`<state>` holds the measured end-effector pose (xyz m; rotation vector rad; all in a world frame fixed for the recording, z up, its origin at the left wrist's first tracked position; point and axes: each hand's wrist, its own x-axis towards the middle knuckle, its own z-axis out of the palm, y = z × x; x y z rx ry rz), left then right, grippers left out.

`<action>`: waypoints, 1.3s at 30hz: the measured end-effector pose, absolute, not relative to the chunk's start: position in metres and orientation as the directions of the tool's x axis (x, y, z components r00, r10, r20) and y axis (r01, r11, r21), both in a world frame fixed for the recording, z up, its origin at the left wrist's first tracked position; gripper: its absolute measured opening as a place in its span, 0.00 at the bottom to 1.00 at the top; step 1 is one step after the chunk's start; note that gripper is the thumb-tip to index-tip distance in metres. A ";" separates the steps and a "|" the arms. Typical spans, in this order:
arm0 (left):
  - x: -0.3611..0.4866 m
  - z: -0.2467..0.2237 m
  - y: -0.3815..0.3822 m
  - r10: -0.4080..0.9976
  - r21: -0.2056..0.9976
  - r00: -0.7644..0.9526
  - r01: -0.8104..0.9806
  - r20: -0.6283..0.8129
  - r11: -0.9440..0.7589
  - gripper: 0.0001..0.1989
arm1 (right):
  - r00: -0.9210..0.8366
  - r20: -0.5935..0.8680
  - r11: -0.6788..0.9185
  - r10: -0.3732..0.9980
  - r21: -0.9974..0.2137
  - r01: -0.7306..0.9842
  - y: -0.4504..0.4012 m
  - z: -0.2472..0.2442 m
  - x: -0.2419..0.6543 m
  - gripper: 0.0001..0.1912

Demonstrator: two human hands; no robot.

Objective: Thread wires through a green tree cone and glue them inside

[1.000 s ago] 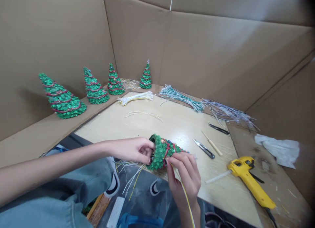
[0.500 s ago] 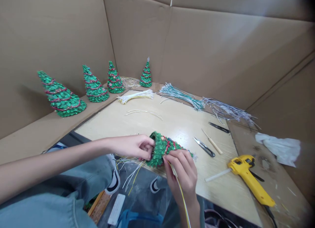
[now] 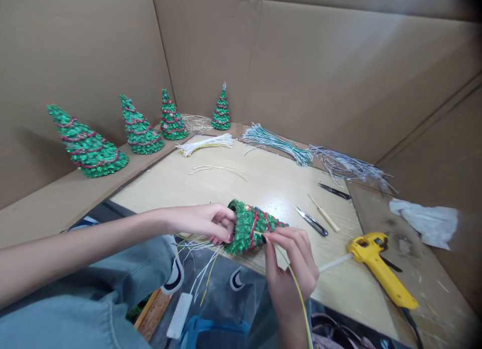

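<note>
A green Christmas tree ornament (image 3: 246, 231) with red garlands lies on its side at the table's front edge, its hollow base facing left. My left hand (image 3: 218, 223) grips it at the base rim, some fingertips hidden inside the opening. White and yellow wires (image 3: 207, 268) hang out below that hand. My right hand (image 3: 289, 253) pinches a yellow and white wire (image 3: 295, 278) between thumb and forefinger; its end reaches the tree's side. The wire's tail runs down past the right wrist.
Several similar trees (image 3: 98, 150) stand along the cardboard wall. Bundles of white (image 3: 205, 144), green (image 3: 278, 144) and clear wires (image 3: 350, 165) lie at the back. Right of the tree are thread snips (image 3: 312, 221), an awl (image 3: 324, 213) and a yellow glue gun (image 3: 380, 268) with its cord.
My right hand has drawn away to the right from the tree, still pinching the wire, and a short length now shows between fingertips and tree. My left hand stays at the base.
</note>
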<state>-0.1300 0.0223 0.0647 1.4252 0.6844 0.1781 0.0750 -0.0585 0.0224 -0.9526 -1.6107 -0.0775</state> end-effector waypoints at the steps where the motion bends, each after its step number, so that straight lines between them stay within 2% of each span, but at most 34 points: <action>1: -0.130 0.066 0.022 0.501 0.942 0.797 0.286 -0.337 0.178 0.10 | 0.045 0.849 0.655 0.527 -0.440 0.614 -0.058 0.023 0.076 0.13; 9: -0.127 0.073 0.020 0.550 0.928 0.751 0.337 -0.366 0.158 0.14 | 0.091 0.822 0.584 0.562 -0.472 0.661 -0.056 0.020 0.087 0.12; 12: -0.126 0.073 0.019 0.570 0.925 0.733 0.343 -0.372 0.164 0.15 | 0.215 0.745 0.499 0.631 -0.602 0.624 -0.055 0.012 0.092 0.08; 16: -0.127 0.072 0.020 0.590 0.923 0.723 0.370 -0.360 0.110 0.15 | 0.404 0.549 0.375 0.732 -0.820 0.433 -0.053 0.003 0.104 0.05; 19: -0.132 0.081 0.024 0.555 0.883 0.736 0.469 -0.387 -0.007 0.18 | 0.439 0.454 0.278 0.775 -0.869 0.409 -0.052 0.002 0.118 0.08; 22: -0.140 0.098 0.032 0.613 0.766 0.696 0.604 -0.374 -0.219 0.18 | 0.390 0.407 0.178 0.826 -0.845 0.505 -0.050 0.003 0.133 0.16; 24: -0.144 0.108 0.035 0.692 0.662 0.665 0.656 -0.281 -0.362 0.18 | 0.344 0.369 0.083 0.863 -0.776 0.626 -0.048 0.002 0.140 0.20; 26: -0.145 0.113 0.035 0.730 0.599 0.667 0.648 -0.149 -0.470 0.18 | 0.302 0.319 -0.026 0.899 -0.648 0.762 -0.047 0.001 0.144 0.19; 27: -0.144 0.112 0.033 0.721 0.586 0.687 0.622 -0.088 -0.520 0.21 | 0.278 0.289 -0.069 0.916 -0.569 0.820 -0.046 0.000 0.144 0.18; 30: -0.138 0.102 0.026 0.612 0.561 0.791 0.508 -0.003 -0.653 0.44 | 0.235 0.195 -0.135 0.952 -0.420 0.897 -0.045 0.000 0.139 0.16; 31: -0.136 0.097 0.023 0.568 0.551 0.823 0.479 -0.011 -0.684 0.48 | 0.230 0.180 -0.137 0.956 -0.421 0.897 -0.046 0.000 0.138 0.14; 33: -0.133 0.089 0.019 0.517 0.515 0.855 0.458 -0.032 -0.725 0.52 | 0.235 0.188 -0.122 0.954 -0.474 0.872 -0.046 0.001 0.137 0.12; 36: -0.131 0.085 0.017 0.525 0.446 0.851 0.468 0.006 -0.763 0.50 | 0.274 0.248 -0.099 0.929 -0.545 0.832 -0.045 0.001 0.145 0.10; 39: -0.129 0.088 0.016 0.512 0.395 0.854 0.440 0.095 -0.807 0.48 | 0.318 0.336 -0.113 0.887 -0.509 0.854 -0.038 0.001 0.163 0.09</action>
